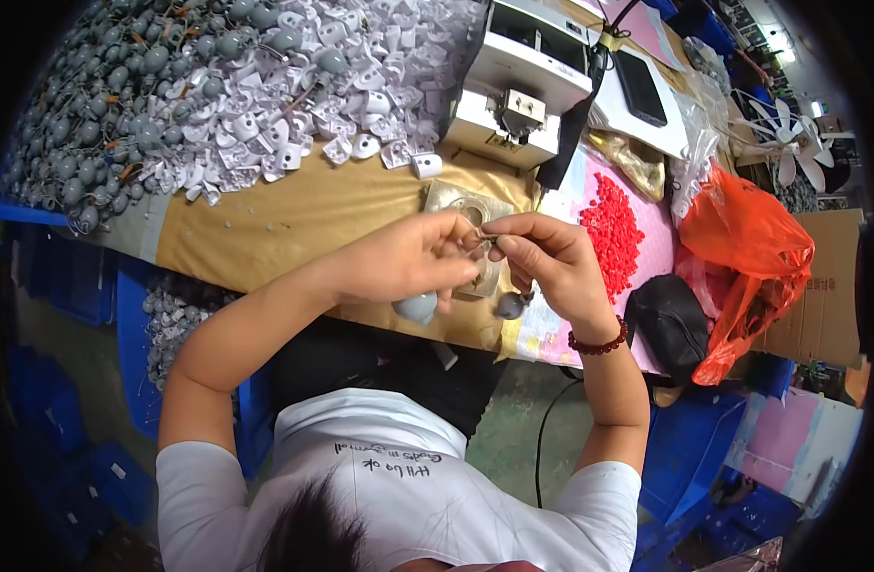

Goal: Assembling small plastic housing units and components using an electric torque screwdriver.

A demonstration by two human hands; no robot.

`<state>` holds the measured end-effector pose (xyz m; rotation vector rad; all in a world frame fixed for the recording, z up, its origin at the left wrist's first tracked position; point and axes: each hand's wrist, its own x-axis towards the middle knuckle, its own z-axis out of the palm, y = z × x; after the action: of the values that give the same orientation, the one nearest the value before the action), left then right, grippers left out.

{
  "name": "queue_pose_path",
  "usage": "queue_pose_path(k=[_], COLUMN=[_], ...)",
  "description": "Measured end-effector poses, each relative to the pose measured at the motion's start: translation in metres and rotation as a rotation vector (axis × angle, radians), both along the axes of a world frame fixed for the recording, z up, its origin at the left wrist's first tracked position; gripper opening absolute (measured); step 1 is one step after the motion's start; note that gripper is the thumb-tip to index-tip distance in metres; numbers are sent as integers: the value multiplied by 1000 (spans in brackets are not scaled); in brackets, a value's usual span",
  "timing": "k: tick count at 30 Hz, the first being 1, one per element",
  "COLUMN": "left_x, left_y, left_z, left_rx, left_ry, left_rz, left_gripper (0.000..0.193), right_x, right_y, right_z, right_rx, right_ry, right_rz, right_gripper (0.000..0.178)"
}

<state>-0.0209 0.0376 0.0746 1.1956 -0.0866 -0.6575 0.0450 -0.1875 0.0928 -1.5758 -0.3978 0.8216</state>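
My left hand (403, 255) and my right hand (561, 267) meet fingertip to fingertip over the bench, pinching thin dark wire ends (489, 238) between them. Beneath my left hand shows a smooth light grey ball-shaped part (418, 307), partly covered by the fingers. A smaller, darker grey ball-shaped part (510, 305) hangs below my right fingers. Just behind the fingertips lies a metal fixture block (499, 208) with a round recess, partly hidden by my hands. How the wires run to the two grey parts is hidden.
Heaps of white plastic pieces (256, 133) and grey wired ball parts (84, 124) cover the far left. A white machine (508, 124) stands behind the fixture. To the right are red pieces (610, 229), a black pouch (668, 329), a red bag (742, 238) and a phone (640, 86).
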Motion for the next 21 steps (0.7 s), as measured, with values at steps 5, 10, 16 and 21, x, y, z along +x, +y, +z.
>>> queue_pose_path(k=[5, 10, 16, 21], left_x=[-28, -29, -24, -23], left_y=[-2, -9, -7, -4], left_z=[-41, -62, -63, -60], left_rx=[414, 747, 803, 860], left_ry=[-257, -700, -711, -747], left_rz=[89, 239, 196, 188], left_gripper=[36, 37, 34, 33], right_x=[3, 5, 5, 1], right_y=[-6, 12, 13, 9], right_z=[-36, -65, -63, -62], right_rx=[-280, -329, -472, -492], right_ry=[-790, -1290, -1386, -1390], right_rz=[126, 132, 292, 376], right_gripper=[12, 22, 36, 32])
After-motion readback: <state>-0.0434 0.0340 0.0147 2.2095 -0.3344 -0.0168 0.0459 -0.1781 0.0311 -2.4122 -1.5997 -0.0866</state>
